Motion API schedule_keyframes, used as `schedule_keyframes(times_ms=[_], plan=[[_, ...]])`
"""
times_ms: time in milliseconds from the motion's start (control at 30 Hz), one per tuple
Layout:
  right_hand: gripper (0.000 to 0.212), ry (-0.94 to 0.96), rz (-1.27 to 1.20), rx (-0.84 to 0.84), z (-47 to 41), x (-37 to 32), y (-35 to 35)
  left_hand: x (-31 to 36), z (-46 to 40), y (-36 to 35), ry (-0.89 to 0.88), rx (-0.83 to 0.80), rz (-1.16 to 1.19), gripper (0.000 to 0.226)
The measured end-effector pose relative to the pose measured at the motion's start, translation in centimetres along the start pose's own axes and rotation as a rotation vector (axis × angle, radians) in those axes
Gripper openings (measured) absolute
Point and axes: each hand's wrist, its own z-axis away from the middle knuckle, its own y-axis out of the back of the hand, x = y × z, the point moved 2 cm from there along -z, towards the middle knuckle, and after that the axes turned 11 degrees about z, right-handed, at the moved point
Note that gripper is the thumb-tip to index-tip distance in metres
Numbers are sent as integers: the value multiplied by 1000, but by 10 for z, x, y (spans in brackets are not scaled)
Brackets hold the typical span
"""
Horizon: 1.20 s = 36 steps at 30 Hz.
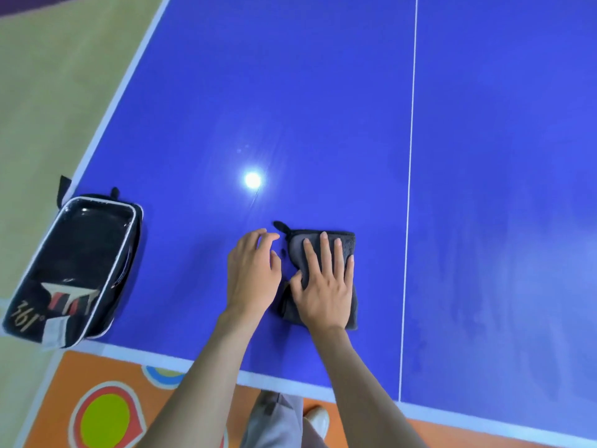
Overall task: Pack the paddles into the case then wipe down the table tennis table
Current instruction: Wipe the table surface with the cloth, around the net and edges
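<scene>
A folded dark grey cloth (pixel 347 244) with a small black loop lies on the blue table tennis table (pixel 323 108), near its front edge. My right hand (pixel 324 286) lies flat on the cloth with fingers spread and straight. My left hand (pixel 253 273) is just left of the cloth, fingers loosely curled over the table and holding nothing. The black paddle case (pixel 72 270) with white piping sits at the table's front left corner. A paddle with a red and black handle shows through its clear top.
The table's white centre line (pixel 409 189) runs away from me to the right of the cloth. A bright lamp reflection (pixel 252 180) shines on the surface. Streaky marks show on the right half. Below the table edge are an orange patterned floor (pixel 97 399) and my shoe (pixel 318 418).
</scene>
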Motion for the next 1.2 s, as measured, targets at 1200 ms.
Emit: schedule_keyframes(times_ms=[1200], plan=[[60, -43, 54, 4, -490, 62, -21, 43, -223, -52, -114, 7, -202, 25]])
